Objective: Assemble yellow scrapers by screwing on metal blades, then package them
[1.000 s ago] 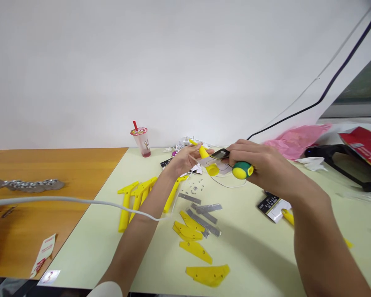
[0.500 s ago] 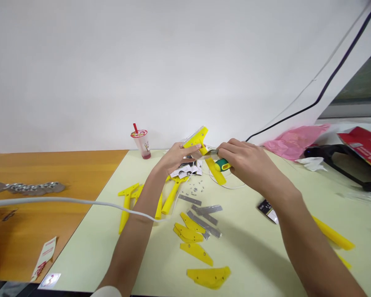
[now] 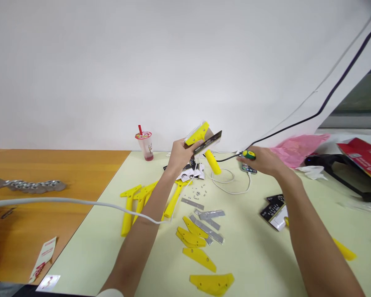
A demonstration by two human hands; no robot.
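Observation:
My left hand (image 3: pixel 179 156) grips a yellow scraper (image 3: pixel 213 162), raised above the table, its blade end tilted up. A black printed card (image 3: pixel 208 143) sits across the scraper, near my left thumb. Well apart to the right, my right hand (image 3: pixel 265 160) is closed on a green and yellow screwdriver (image 3: pixel 249 155), just above a phone (image 3: pixel 249 168). Below lie loose yellow scraper plates (image 3: pixel 199 258), grey blades (image 3: pixel 207 229) and small screws (image 3: pixel 198 193). Several yellow scraper handles (image 3: pixel 128 212) lie beside my left forearm, which partly hides them.
A drink cup (image 3: pixel 146 147) with a red straw stands by the wall. White cables (image 3: pixel 231 192) curl across the table. Black cards (image 3: pixel 275 210) lie near my right forearm. Pink plastic (image 3: pixel 296 149) and a black frame (image 3: pixel 330 165) are at the right. A metal strip (image 3: pixel 27 185) lies on the brown table.
My right hand has moved away to the right from the scraper, carrying the screwdriver. The card across the scraper now shows its black face, and the phone has come into view.

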